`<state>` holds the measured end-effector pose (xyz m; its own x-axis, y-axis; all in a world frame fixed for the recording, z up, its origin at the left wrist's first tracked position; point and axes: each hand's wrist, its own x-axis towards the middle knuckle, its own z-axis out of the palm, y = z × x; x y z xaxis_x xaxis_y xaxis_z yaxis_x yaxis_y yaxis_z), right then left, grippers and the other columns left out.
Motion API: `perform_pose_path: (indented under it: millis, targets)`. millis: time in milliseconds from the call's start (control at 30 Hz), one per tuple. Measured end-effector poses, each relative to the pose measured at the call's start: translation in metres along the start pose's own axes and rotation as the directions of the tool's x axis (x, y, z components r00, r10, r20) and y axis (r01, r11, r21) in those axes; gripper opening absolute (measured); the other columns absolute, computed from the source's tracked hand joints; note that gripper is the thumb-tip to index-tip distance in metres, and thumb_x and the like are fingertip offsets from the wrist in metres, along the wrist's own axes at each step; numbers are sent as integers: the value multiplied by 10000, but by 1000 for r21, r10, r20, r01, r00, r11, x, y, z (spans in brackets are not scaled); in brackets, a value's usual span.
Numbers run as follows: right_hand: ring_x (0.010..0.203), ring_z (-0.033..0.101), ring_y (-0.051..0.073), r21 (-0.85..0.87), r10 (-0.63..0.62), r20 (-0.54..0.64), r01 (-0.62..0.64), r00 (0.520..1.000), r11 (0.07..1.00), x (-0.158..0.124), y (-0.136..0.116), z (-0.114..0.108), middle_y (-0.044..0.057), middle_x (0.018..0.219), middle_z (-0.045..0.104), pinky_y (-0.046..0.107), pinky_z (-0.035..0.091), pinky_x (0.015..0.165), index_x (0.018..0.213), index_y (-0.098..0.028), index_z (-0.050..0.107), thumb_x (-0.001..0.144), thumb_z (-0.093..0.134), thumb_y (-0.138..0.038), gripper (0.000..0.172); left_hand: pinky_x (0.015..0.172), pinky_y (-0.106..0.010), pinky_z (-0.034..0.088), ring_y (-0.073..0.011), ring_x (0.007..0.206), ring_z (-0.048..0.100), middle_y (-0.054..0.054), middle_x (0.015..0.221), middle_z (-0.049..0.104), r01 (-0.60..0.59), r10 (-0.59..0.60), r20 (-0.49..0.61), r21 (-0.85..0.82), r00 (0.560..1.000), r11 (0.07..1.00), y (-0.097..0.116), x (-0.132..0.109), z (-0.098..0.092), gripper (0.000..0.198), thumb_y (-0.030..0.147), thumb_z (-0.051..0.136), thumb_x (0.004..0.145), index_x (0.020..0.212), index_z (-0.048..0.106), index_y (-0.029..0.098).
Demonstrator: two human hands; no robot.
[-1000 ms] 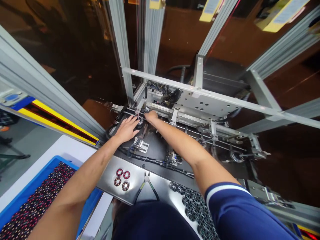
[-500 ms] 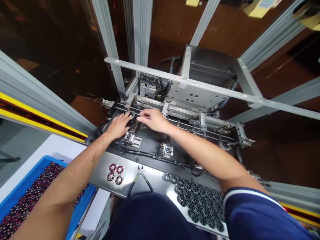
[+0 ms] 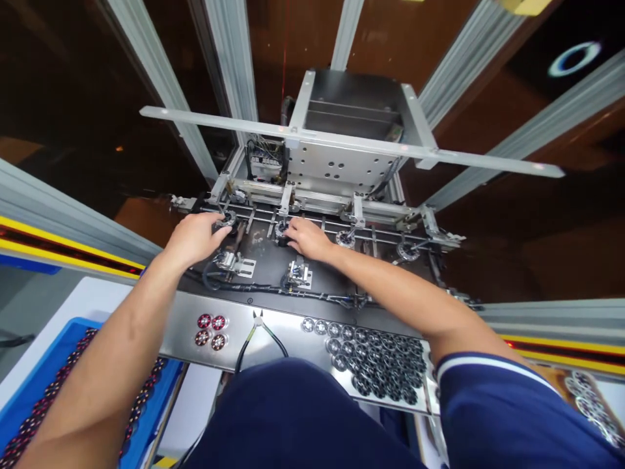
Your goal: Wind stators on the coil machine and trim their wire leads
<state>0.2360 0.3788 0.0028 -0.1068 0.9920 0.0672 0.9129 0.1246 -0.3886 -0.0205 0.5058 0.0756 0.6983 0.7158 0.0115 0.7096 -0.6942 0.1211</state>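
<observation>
Both my hands reach into the machine at its row of stations. My left hand (image 3: 193,238) has thumb and fingers curled round a dark, round motor stator (image 3: 227,220) at the leftmost station. At the station to its right, the fingers of my right hand (image 3: 308,238) close on a second stator (image 3: 280,229), partly hiding it. Farther right along the rails sit another stator (image 3: 346,239) and one more round part (image 3: 407,251), both untouched.
Below lies a metal shelf with several red and copper wound stators (image 3: 211,331), cutting pliers (image 3: 258,322) and many dark bare stators (image 3: 381,358). A blue tray (image 3: 19,384) of wound stators stands at left. A metal bar (image 3: 342,138) crosses above the stations; yellow light-curtain posts (image 3: 63,247) flank the opening.
My right hand has moved from near the leftmost station to the second one and closed on its stator. My left hand, flat before, now curls round the leftmost stator. The view has shifted right.
</observation>
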Motion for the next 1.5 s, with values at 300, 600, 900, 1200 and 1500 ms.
perform_pose_path:
  millis: [300, 600, 900, 1200, 1500]
  targets:
    - [1120, 575, 227, -2, 320, 31, -320, 947, 947, 10, 8, 6, 82, 1208, 600, 454, 488, 959, 1090, -139, 622, 939, 590, -314, 233, 1128, -414, 395, -286, 1339, 487, -155, 1391, 581, -197, 192, -62, -88, 979, 976, 90, -4, 50, 443, 297, 540, 892, 1286, 568, 96]
    - [962, 643, 194, 112, 669, 308, -725, 676, 680, 57, 26, 8, 77, 1135, 629, 374, 570, 811, 1170, -141, 594, 937, 602, -350, 313, 1141, -502, 361, -342, 1463, 286, -144, 1563, 369, -229, 232, 15, -93, 973, 969, 106, 11, 96, 546, 255, 533, 893, 1413, 436, 119]
    - [1002, 634, 210, 345, 620, 245, -664, 746, 663, 50, 30, 6, 76, 1169, 621, 403, 560, 849, 1183, -146, 591, 940, 593, -364, 326, 1137, -513, 363, -362, 1447, 309, -145, 1572, 349, -239, 243, 102, -51, 965, 970, 105, 15, 94, 608, 212, 557, 856, 1438, 415, 105]
    - [990, 650, 193, 344, 537, 100, -535, 838, 772, 22, 1, -30, 64, 1087, 677, 364, 523, 887, 1078, -141, 650, 873, 686, -369, 308, 1123, -526, 374, -368, 1421, 364, -135, 1581, 330, -237, 236, 114, -1, 965, 972, 106, 11, 94, 696, 155, 603, 803, 1463, 382, 155]
    - [875, 668, 201, 200, 615, -132, -586, 778, 785, -145, 47, -105, 91, 924, 732, 296, 469, 804, 920, -119, 726, 856, 656, -214, 134, 1096, -422, 431, -302, 1315, 524, -179, 1427, 541, -299, 301, 31, -51, 953, 953, 119, 8, 58, 495, 310, 512, 910, 1361, 497, 108]
